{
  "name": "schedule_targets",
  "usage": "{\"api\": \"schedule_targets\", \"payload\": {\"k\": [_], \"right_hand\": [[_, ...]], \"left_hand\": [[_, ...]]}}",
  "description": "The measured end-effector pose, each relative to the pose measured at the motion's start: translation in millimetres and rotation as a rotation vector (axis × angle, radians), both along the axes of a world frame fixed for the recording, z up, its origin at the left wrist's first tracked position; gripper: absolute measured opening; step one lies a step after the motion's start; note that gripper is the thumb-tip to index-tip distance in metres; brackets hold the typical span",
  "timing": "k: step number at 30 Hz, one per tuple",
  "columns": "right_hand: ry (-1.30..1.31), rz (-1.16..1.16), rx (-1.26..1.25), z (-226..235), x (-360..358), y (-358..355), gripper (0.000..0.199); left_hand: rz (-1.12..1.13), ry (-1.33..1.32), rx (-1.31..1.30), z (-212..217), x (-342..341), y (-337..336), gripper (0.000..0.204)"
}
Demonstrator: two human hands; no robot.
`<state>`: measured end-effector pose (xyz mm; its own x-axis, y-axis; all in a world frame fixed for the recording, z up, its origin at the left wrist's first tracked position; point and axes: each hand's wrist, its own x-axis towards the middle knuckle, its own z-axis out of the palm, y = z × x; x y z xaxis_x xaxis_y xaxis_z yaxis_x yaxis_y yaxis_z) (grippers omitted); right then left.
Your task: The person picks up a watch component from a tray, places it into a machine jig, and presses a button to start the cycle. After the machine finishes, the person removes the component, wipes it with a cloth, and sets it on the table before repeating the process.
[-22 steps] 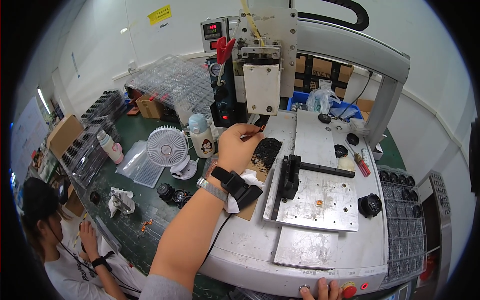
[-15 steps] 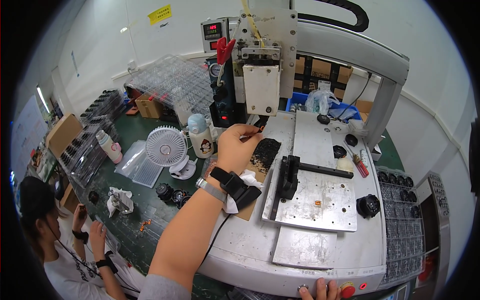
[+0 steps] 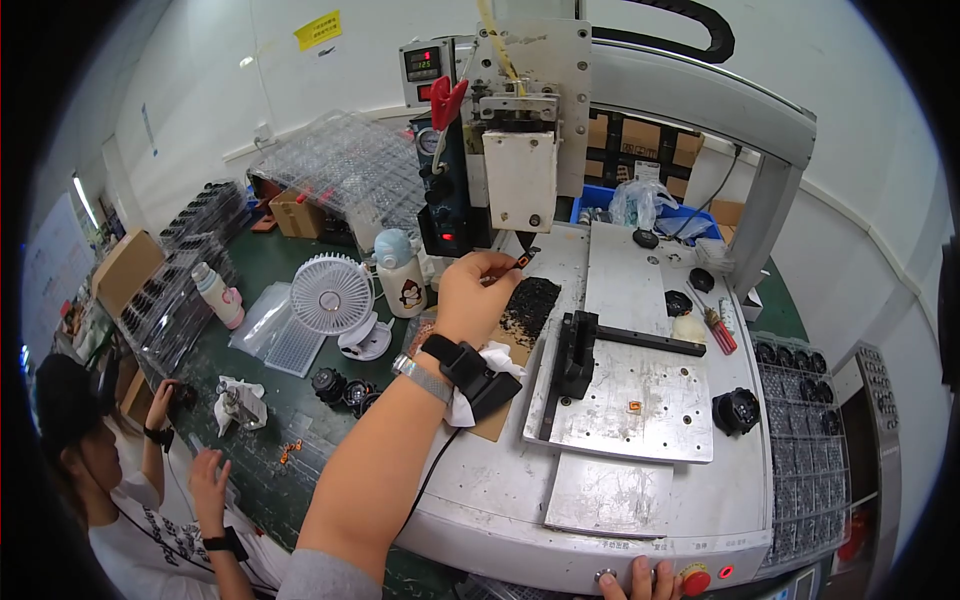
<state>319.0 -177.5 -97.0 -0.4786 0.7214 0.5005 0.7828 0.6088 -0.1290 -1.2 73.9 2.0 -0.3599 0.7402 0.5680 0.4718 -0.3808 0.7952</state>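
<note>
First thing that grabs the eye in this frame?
The left hand, raised mid-frame, pinches a small orange-tipped tool under the white head of the big grey machine. Just right of it lies a black patch of tiny parts on the machine bed. At the bottom edge, the right hand rests by a red button.

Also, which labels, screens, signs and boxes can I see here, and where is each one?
Wall sign: yellow rectangle, upper left wall.
Display: small grey box with red digits, on the machine head.
Cardboard box: brown, far left.
Small carton: brown, behind the fan.
Stacked cartons: brown with white labels, behind the machine.
</note>
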Motion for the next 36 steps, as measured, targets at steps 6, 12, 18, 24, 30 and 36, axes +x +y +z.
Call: {"api": "schedule_targets", "payload": {"k": [6,12,18,24,30,36], "right_hand": [[-0.004,-0.001,-0.003,-1,1,0,0.058],[-0.007,0.001,-0.003,-1,1,0,0.058],[-0.012,-0.001,-0.009,1,1,-1,0.057],[-0.013,0.003,-0.008,2,-2,-2,0.057],[-0.008,-0.003,-0.006,2,0,0,0.056],[-0.002,-0.002,-0.008,2,-1,-1,0.056]], "left_hand": [[-0.064,-0.141,-0.034,-3,0,8,0.019],[-0.049,-0.118,-0.017,2,2,8,0.02],[-0.105,-0.154,-0.045,5,2,5,0.025],[-0.068,-0.129,0.03,2,-1,5,0.018],[-0.058,-0.11,0.016,6,3,6,0.017],[-0.069,-0.11,-0.016,8,2,3,0.022]]}}
